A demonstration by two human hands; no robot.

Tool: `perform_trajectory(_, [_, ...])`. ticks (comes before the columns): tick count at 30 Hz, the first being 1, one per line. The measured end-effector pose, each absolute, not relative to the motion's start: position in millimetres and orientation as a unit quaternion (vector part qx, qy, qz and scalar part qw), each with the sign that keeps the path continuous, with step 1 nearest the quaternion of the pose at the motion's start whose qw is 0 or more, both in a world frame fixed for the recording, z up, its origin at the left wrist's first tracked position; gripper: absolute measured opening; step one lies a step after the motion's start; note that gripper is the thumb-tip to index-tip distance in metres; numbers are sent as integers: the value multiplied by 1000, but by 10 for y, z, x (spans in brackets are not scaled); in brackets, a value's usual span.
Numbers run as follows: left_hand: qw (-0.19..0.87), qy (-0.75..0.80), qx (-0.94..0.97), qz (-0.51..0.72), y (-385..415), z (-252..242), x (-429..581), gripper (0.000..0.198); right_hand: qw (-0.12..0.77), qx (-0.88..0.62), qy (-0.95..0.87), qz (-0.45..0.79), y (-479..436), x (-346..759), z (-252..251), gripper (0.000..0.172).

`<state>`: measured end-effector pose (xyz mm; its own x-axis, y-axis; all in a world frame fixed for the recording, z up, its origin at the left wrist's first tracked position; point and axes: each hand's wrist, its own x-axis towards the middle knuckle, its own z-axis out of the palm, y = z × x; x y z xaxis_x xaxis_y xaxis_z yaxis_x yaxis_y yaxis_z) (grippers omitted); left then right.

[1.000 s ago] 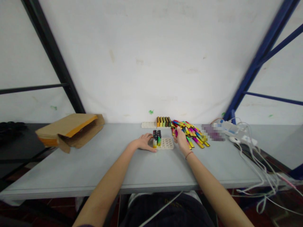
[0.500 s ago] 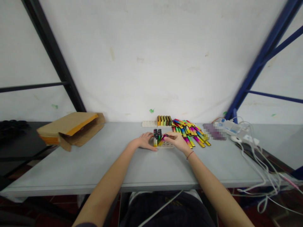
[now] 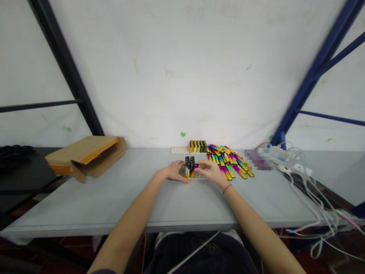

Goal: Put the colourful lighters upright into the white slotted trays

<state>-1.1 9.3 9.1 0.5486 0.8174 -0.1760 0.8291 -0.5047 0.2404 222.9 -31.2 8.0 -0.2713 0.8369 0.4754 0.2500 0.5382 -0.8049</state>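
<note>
In the head view, a pale slotted tray (image 3: 202, 177) lies on the table with upright black-topped lighters (image 3: 187, 167) at its left end. My left hand (image 3: 174, 172) is curled round that end, thumb at the front corner and fingers behind, gripping the tray. Between the thumb and fingers of my right hand (image 3: 209, 171) is a purple-and-yellow lighter (image 3: 194, 172), nearly upright beside the standing ones. My fingers hide part of it and some of the slots. Right of the tray lies a pile of shiny multicoloured lighters (image 3: 228, 160).
Behind, against the wall, stand a second pale tray (image 3: 179, 150) and a block of upright yellow-to-dark lighters (image 3: 198, 146). An opened cardboard box (image 3: 85, 156) sits on the left of the grey table (image 3: 119, 198). White cables (image 3: 310, 194) and a power strip (image 3: 281, 154) occupy the right.
The lighter in my right hand has gone from tilted to nearly upright and lower, next to the standing lighters. My right hand shifted slightly left and down; the left stayed put.
</note>
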Motion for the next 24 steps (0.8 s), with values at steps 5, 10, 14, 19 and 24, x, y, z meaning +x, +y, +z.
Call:
perform_trajectory(5, [149, 475, 867, -16, 103, 83, -13, 114, 466, -372, -759, 262, -330, 2199, 61, 32])
perform_trajectory(10, [149, 475, 867, -20, 110, 79, -13, 115, 481, -376, -750, 254, -298, 2210, 65, 39])
perform_trajectory(14, [153, 478, 865, -23, 102, 92, -15, 115, 506, -523, -680, 89, -176, 2485, 81, 26])
perform_trajectory(19, [153, 479, 864, -25, 114, 78, -23, 115, 333, -704, -622, -76, -12, 2887, -6, 27])
perform_trajectory(24, [152, 480, 864, -24, 126, 72, -22, 115, 238, -752, -609, -83, 20, 2896, -69, 29])
